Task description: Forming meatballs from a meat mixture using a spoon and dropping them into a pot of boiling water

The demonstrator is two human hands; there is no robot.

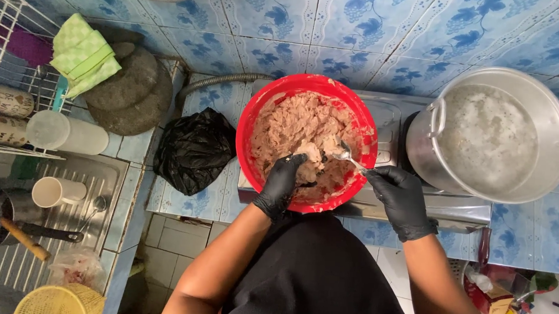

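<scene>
Left hand [283,179] clenched on pink paste [299,136] inside the red bowl [255,112], right hand [400,197] gripping a spoon [348,157] over that bowl's right rim; advisable to squeeze evenly, scooping cleanly.

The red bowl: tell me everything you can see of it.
The red bowl is round, looks like plastic, and stands upright on the steel stove top, beside the big metal pot. It is mostly full of pinkish-beige paste, smeared up its inner wall. The black-gloved left hand presses into the paste; the gloved right hand holds a metal spoon in it.
</scene>
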